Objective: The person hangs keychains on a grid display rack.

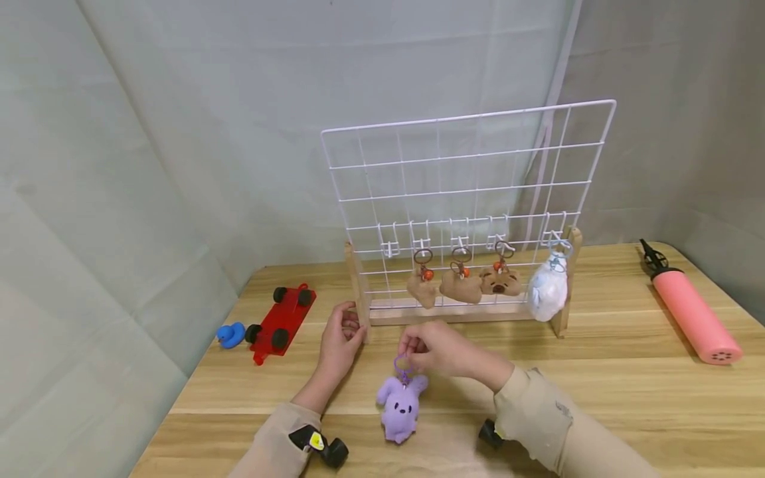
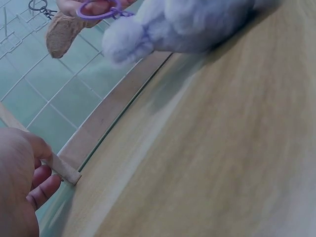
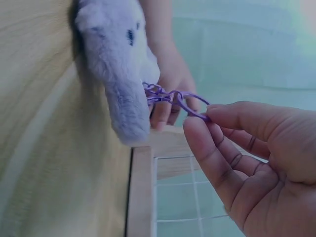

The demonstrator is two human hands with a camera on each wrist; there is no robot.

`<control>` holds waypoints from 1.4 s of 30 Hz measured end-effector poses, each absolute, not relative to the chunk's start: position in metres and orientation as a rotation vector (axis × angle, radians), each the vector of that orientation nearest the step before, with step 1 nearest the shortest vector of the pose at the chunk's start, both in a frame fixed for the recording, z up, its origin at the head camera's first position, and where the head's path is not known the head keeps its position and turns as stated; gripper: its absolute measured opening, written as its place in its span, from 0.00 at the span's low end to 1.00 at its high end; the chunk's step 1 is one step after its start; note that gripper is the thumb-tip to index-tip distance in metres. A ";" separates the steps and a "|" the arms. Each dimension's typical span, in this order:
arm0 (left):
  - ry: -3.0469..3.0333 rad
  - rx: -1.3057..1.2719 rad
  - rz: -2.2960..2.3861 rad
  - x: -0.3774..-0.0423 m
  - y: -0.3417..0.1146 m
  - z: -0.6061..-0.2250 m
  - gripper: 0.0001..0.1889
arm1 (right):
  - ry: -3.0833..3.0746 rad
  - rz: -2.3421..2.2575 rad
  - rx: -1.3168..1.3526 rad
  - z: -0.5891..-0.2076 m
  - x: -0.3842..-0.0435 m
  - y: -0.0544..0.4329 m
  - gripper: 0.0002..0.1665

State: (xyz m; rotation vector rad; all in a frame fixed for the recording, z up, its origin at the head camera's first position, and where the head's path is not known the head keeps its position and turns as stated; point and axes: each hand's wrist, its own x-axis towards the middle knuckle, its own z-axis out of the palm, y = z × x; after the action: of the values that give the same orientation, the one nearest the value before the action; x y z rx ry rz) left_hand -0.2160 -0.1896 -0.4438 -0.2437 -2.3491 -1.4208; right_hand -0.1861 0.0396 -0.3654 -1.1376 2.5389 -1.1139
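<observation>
Between thumb and forefinger, my right hand pinches the purple key ring of a plush rabbit keychain. The lilac rabbit lies at the table's front, its face up in the head view and its ears toward the ring. At the rack's left end, my left hand grips the lower part of the wooden side post. The white wire grid rack stands upright behind both hands. From its hooks hang brown plush keychains and a white-and-blue plush keychain.
A red toy car lies on its back at the left, beside a blue toy duck. A pink hand pump with a black nozzle lies at the right. Pale cloth hangs behind the wooden table.
</observation>
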 end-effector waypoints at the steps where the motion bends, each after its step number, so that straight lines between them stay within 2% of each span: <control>1: -2.348 -0.248 -1.417 -0.216 -0.190 -0.444 0.24 | 2.545 -1.111 -1.144 -0.363 -0.186 0.040 0.02; 8: -2.356 -0.233 -1.442 -0.216 -0.190 -0.444 0.25 | 2.584 -1.076 -1.231 -0.348 -0.186 0.040 0.02; 21: -2.341 -0.234 -1.453 -0.216 -0.190 -0.444 0.25 | 2.629 -1.007 -1.183 -0.311 -0.188 0.037 0.02; 42: -2.327 -0.256 -1.455 -0.217 -0.190 -0.444 0.24 | 2.737 -1.019 -1.131 -0.278 -0.196 0.034 0.04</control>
State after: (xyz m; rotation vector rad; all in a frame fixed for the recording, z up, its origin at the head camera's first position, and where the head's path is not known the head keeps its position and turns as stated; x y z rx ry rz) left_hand -0.2165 -0.1897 -0.4443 -0.2565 -2.3266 -1.4554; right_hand -0.1959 0.0337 -0.2780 -1.1312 2.7367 -1.0194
